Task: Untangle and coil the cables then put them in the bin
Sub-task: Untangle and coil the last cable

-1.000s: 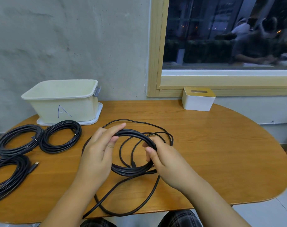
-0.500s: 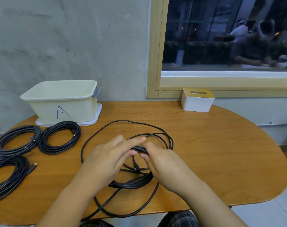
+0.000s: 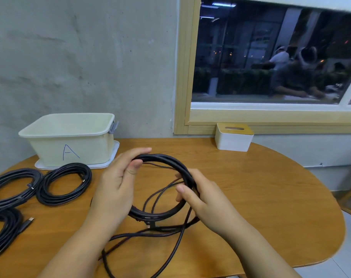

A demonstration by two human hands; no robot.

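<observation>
I hold a black cable (image 3: pixel 166 159), partly wound into a coil, above the middle of the wooden table (image 3: pixel 261 197). My left hand (image 3: pixel 118 185) grips the coil's upper left side, thumb and fingers curled round the bundle. My right hand (image 3: pixel 198 197) grips the coil's right side. The cable's loose tail (image 3: pixel 142 235) trails in loops over the near table edge. The cream bin marked "A" (image 3: pixel 70 141) stands at the back left on a white lid, with nothing visible inside it.
Three coiled black cables lie at the left: one (image 3: pixel 64 183) in front of the bin, one (image 3: pixel 12 187) further left, one (image 3: pixel 4 231) at the near left edge. A white box with a wooden top (image 3: pixel 233 137) sits by the window sill.
Both hands have lifted the coil off the table and spread apart along it. More of the loose cable has been gathered into the coil.
</observation>
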